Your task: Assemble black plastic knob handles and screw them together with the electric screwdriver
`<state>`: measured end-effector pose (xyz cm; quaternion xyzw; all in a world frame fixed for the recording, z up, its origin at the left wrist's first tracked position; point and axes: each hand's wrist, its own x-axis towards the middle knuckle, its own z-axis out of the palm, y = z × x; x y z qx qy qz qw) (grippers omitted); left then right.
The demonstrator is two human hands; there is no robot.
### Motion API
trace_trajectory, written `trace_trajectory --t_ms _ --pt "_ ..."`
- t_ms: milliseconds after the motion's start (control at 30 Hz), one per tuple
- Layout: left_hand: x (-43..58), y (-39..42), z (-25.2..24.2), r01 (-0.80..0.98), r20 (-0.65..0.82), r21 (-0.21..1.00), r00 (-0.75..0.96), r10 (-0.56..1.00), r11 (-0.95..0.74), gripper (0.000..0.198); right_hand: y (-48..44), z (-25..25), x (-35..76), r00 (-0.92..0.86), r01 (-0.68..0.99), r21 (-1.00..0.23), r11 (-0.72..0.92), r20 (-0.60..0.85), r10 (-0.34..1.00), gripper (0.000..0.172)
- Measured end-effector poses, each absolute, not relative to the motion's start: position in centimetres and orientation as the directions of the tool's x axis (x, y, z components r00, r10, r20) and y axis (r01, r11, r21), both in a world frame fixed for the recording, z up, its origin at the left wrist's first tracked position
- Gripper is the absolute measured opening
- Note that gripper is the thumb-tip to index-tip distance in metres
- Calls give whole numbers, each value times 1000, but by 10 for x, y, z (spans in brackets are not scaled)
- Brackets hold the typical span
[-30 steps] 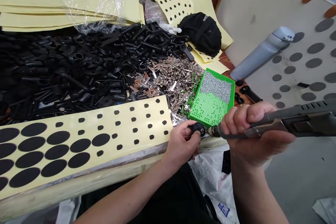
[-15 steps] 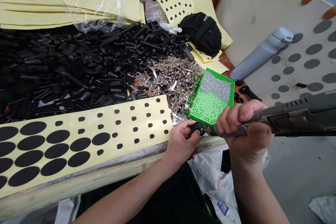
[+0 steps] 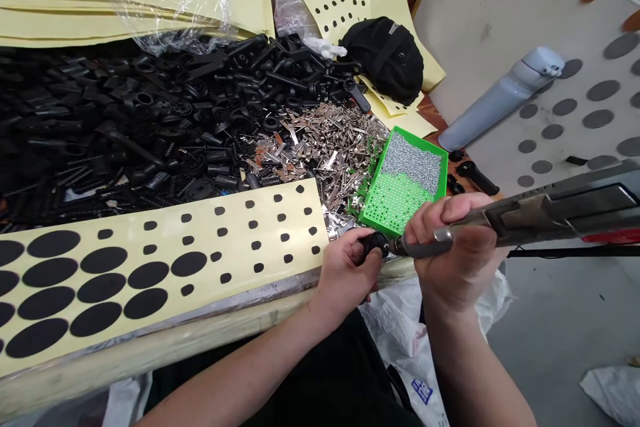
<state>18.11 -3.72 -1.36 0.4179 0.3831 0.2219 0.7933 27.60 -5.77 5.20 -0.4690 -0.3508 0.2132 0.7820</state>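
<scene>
My left hand (image 3: 349,267) pinches a small round black plastic part (image 3: 374,241) at the table's front edge. A power screwdriver (image 3: 550,208) lies in the grip of my right hand (image 3: 453,250), its fingers wrapped round the body. The tool's tip points left and meets the right side of the black part, or comes very close to it; I cannot tell which. Just beyond both hands is a green perforated tray (image 3: 395,210) with many tiny silver screws (image 3: 413,163) in its far half. Thin metal strips (image 3: 337,153) are heaped left of the tray.
A large pile of black plastic parts (image 3: 165,107) covers the left and middle of the table. In front lies a yellow sheet (image 3: 170,220) with black stickers. A black pouch (image 3: 384,57) and a grey-blue bottle (image 3: 500,100) stand behind the tray, near a pale panel (image 3: 480,33).
The power screwdriver and my right hand have shifted slightly left, and the tool's body has turned a little. My left hand still holds the black part in nearly the same place.
</scene>
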Motion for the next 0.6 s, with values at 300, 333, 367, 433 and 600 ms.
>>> trace_trajectory --t_ms 300,333,367,433,600 --pt "181 -36 -12 5 -431 846 595 679 534 37 -75 61 315 716 206 -800 563 515 471 51" --pt "181 -36 -12 8 -435 844 595 676 536 38 -76 60 321 725 258 -783 566 544 422 50" --pt "180 -36 -12 10 -437 843 597 673 538 39 -76 58 327 734 280 -780 559 549 399 48" --pt "180 -36 -12 14 -442 839 600 667 543 41 -74 51 334 742 253 -804 539 518 425 43" --pt "177 -36 -11 14 -425 846 620 660 533 43 -67 35 338 708 182 -823 538 490 509 31"
